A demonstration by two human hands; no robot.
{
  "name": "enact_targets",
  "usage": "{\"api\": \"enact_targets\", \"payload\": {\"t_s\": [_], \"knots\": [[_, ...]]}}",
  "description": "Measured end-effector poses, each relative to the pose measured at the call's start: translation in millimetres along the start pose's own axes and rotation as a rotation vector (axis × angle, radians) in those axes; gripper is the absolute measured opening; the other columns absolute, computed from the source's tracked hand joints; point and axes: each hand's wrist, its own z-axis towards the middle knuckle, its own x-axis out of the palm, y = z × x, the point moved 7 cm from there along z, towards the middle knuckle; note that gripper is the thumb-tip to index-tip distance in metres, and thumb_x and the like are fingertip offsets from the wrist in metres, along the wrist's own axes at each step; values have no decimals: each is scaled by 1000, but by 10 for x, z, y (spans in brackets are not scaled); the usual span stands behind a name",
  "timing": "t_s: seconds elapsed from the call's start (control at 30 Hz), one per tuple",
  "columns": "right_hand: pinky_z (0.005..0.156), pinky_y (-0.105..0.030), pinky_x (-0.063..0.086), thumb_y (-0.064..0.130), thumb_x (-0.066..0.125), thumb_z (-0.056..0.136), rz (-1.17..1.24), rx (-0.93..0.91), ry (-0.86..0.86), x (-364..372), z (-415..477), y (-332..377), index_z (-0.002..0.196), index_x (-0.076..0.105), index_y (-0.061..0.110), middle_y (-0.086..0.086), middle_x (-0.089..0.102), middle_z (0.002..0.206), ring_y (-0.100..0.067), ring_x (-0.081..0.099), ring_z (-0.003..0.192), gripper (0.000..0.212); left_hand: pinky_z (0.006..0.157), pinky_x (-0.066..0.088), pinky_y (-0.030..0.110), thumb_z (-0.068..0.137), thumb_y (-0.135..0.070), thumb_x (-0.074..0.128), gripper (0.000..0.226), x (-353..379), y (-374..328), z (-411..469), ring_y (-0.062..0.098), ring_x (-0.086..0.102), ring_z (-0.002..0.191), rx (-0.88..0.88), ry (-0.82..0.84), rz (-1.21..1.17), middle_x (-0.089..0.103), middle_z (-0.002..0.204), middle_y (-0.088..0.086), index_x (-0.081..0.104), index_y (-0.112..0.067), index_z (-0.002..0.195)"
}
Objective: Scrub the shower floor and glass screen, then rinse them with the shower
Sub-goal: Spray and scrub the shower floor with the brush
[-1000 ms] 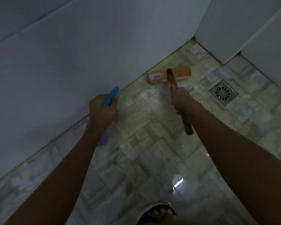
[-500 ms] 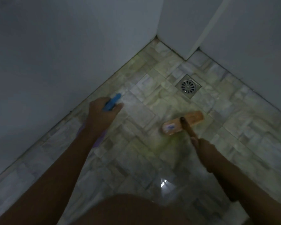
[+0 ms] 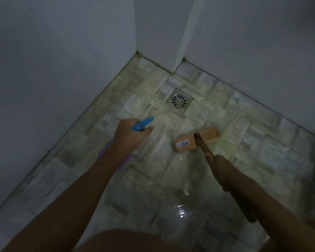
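A wooden scrubbing brush (image 3: 196, 139) with a white label lies bristles-down on the wet marbled shower floor (image 3: 153, 179), a little short of the drain. Its brown handle (image 3: 202, 144) runs back into my right hand (image 3: 220, 168), which grips it. My left hand (image 3: 131, 135) grips a spray bottle with a blue nozzle (image 3: 142, 124) and a purple body (image 3: 105, 151), held above the floor left of the brush, nozzle pointing toward the drain. The glass screen is out of view.
A round metal drain (image 3: 179, 100) in a square frame sits near the far corner. White walls (image 3: 53, 70) close in on the left and behind, with a jutting wall corner (image 3: 175, 68). A bare knee fills the bottom edge.
The brush has come back from the left wall's foot to the middle of the floor below the drain. The view swung toward the corner; my left hand keeps the bottle.
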Motion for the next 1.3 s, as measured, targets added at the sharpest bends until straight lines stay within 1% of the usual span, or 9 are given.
{"api": "enact_targets", "payload": {"t_s": [0.13,0.33,0.43,0.6,0.77,0.93,1.0,1.17,1.3], "knots": [[48,-30,44,53,29,105,7,26,-2,-117,-52,-6,103,56,7,-7,55,75,-19,53,58,53,54,50,33,80,-32,83,35,-155,25,26,19,56,52,13,-106,-65,60,59,7,62,-8,65],[44,-26,38,48,29,107,199,-99,-86,-177,605,1238,96,57,13,-12,57,89,-20,50,60,47,59,54,42,79,-39,80,37,-325,71,92,21,59,55,25,-239,-38,58,59,3,56,-16,63],[48,-27,39,48,27,107,107,-210,28,116,616,1736,121,55,13,-9,54,92,-18,49,64,47,59,54,39,77,-40,80,35,-446,31,156,18,58,55,61,-272,50,59,61,0,57,-17,65],[50,-28,40,52,28,106,-108,-260,121,407,195,1487,114,54,12,0,52,79,-15,53,65,48,47,48,39,84,-32,75,39,-923,242,196,17,51,47,102,-423,41,53,53,6,56,-8,60],[46,-24,39,48,29,107,29,-216,45,87,708,2073,103,53,11,-10,54,80,-21,50,58,45,42,28,13,89,-20,73,43,-1257,398,226,0,39,39,135,-535,25,37,48,-7,48,-10,55],[65,-41,52,34,28,109,77,-271,42,100,1014,3158,132,48,2,-14,56,96,-29,56,74,44,45,32,27,89,-25,67,41,-1343,556,255,12,38,46,70,-639,-12,42,52,3,48,-9,57],[59,-38,51,39,27,109,13,-317,101,315,921,3352,131,47,6,-15,56,94,-27,55,70,44,43,35,34,90,-24,67,42,-1370,567,286,15,39,47,74,-656,28,44,52,10,49,-6,57],[52,-33,49,57,28,104,-231,-347,180,685,580,2745,108,48,12,-10,56,86,-28,59,68,49,43,37,37,92,-22,66,45,-1482,671,286,16,41,49,39,-694,-10,47,52,19,50,2,58],[46,-32,47,57,26,104,-241,-301,125,391,548,2363,103,48,14,-7,55,82,-24,58,66,48,46,33,28,93,-21,66,43,-1455,634,238,14,38,48,45,-672,-55,41,53,5,46,-8,57]]}}
